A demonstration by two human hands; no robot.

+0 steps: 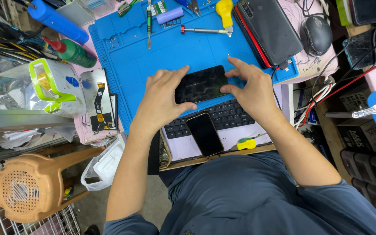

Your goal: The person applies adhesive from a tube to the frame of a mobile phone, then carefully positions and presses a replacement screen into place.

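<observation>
The left hand (pixel 162 98) has its thumb hooked under the near left corner of a dark phone (pixel 201 84) and its fingers curled over the far left edge, pinching that end. The right hand (pixel 251 89) grips the opposite end: thumb at the near right edge, index finger stretched past the far right corner, the other fingers bent beside it. So the phone sits between both sets of fingertips, screen up, over the near edge of the blue work mat (pixel 162 48); whether it rests on the mat or is lifted a little is hard to tell from above. Just nearer the person, a second black phone (pixel 204 134) lies tilted on a keyboard (pixel 227 116). A small yellow-handled tool (pixel 246 144) lies near the right wrist.
</observation>
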